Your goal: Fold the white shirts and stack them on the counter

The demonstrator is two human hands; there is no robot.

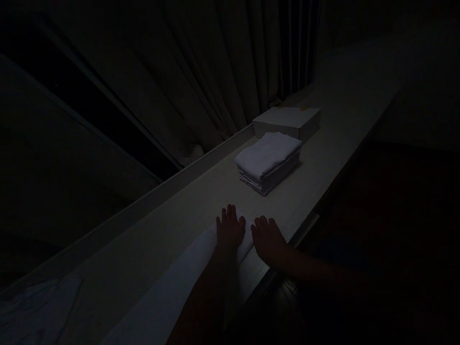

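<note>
The scene is very dark. A long white cloth [179, 273] runs along the table from the lower left up to my hands. My left hand [230, 230] lies flat on the far end of this cloth, fingers stretched forward and thumb out to the right. Just right of it, my right hand [269, 242] has its fingers curled down at the cloth's edge; the fingertips are hard to make out. Beyond both hands stands a neat stack of folded white cloths [268, 155].
Behind the stack sits a white box [283, 120]. Another crumpled white cloth [39, 306] lies at the lower left. The long pale table [334, 139] has a raised back ledge [151, 196], with curtains [215, 72] hanging behind it. Its front edge drops off at the right.
</note>
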